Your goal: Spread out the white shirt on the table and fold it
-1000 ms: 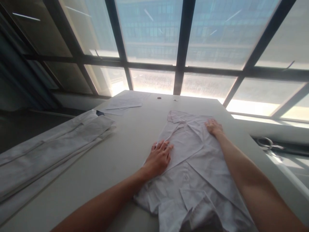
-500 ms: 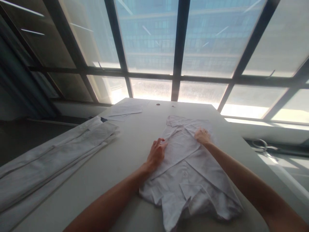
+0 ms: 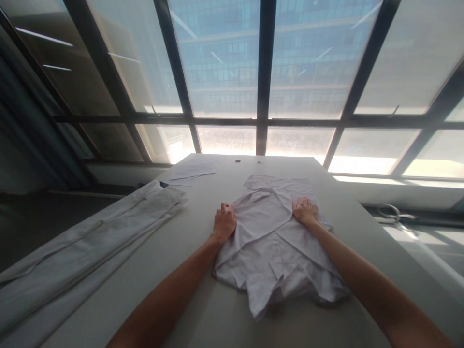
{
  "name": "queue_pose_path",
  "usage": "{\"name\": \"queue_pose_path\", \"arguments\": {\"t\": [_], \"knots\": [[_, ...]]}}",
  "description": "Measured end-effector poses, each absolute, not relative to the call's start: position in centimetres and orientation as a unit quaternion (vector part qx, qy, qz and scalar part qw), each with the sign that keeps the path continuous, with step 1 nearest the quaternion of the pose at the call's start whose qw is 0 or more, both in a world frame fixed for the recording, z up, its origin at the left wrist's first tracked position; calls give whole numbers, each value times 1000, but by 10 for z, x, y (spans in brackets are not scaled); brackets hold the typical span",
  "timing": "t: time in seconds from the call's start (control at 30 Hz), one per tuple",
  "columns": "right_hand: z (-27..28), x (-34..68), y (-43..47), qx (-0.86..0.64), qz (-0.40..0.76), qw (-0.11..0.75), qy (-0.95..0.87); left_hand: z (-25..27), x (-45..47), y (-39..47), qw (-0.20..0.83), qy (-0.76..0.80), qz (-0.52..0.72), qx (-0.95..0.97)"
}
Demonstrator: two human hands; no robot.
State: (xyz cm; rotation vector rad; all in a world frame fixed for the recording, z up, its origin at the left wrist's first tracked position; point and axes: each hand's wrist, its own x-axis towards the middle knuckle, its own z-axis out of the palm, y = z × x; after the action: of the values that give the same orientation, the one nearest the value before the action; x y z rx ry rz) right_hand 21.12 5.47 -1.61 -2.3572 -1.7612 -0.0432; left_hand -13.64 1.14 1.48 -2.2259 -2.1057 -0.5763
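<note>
A white shirt [image 3: 266,220] lies partly folded on the white table [image 3: 181,270], its near end bunched into creases with a pointed flap. My left hand [image 3: 224,221] is closed on the shirt's left edge, and the cloth is drawn into taut wrinkles toward it. The pinched cloth itself is mostly hidden by the fingers. On the right part of the shirt my right hand [image 3: 305,210] rests flat, palm down, fingers stretched forward over the fabric.
A long stack of folded white cloth [image 3: 94,251] runs along the table's left side. Sheets of paper [image 3: 192,170] lie at the far left. Beyond the right edge is a metal ring-shaped object [image 3: 389,211]. Large windows [image 3: 224,72] stand behind the table.
My left hand has moved left and closed, pulling the shirt's left edge outward and stretching wrinkles across it. My right hand stays on the shirt, now lying flatter. The view has shifted slightly.
</note>
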Motion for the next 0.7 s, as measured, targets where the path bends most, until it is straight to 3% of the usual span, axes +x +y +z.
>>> {"name": "queue_pose_path", "arguments": {"t": [0.17, 0.43, 0.57, 0.7], "knots": [[-11, 208, 48, -787, -2, 80, -612, 16, -130, -8, -6, -641, -162, -750], [-25, 204, 15, -753, -10, 74, -654, 40, -165, -66, 31, -649, -10, -760], [-25, 202, 11, -754, -18, 79, -652, 60, -149, -39, 85, -636, -57, -764], [-20, 200, 11, -755, -19, 81, -650, 68, -102, 18, 62, -567, -112, -813]]}}
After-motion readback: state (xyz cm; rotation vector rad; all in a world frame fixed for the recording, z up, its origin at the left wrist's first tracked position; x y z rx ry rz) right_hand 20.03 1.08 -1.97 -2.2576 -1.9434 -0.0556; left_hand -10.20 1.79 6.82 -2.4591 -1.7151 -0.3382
